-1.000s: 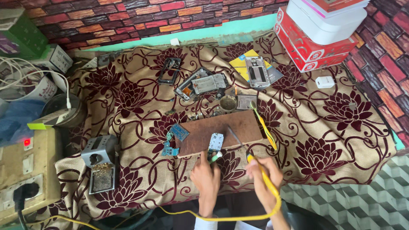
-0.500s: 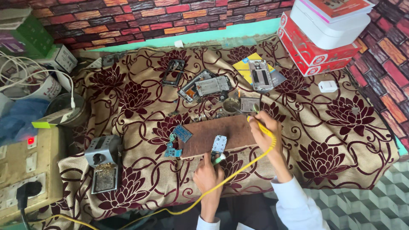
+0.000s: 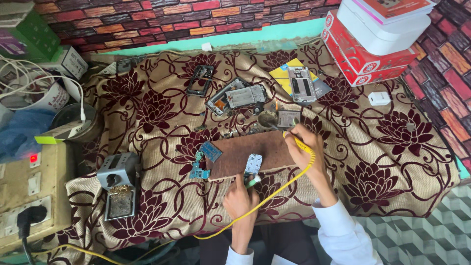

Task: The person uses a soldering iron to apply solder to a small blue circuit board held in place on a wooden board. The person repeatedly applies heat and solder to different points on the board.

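Note:
My right hand (image 3: pixel 305 147) grips a yellow-handled soldering iron (image 3: pixel 294 139), its tip reaching out to a small round tin (image 3: pixel 267 119) beyond the brown wooden board (image 3: pixel 245 152). A yellow cord (image 3: pixel 267 196) trails from the iron back past my left wrist. My left hand (image 3: pixel 239 198) sits at the board's near edge and holds a green-tipped tool (image 3: pixel 251 182) against a small pale circuit board (image 3: pixel 253 164). Two blue circuit pieces (image 3: pixel 206 157) lie at the board's left end.
Opened phone frames and parts (image 3: pixel 235 95) lie on the flowered cloth (image 3: pixel 147 108). A metal iron stand (image 3: pixel 117 189) stands at the left, next to a power box (image 3: pixel 27 196). Red and white boxes (image 3: pixel 373 39) are stacked at back right; a white adapter (image 3: pixel 379 98) lies nearby.
My right hand has carried the soldering iron from the board's near right corner up and away to the small tin. My left hand has stayed at the circuit board.

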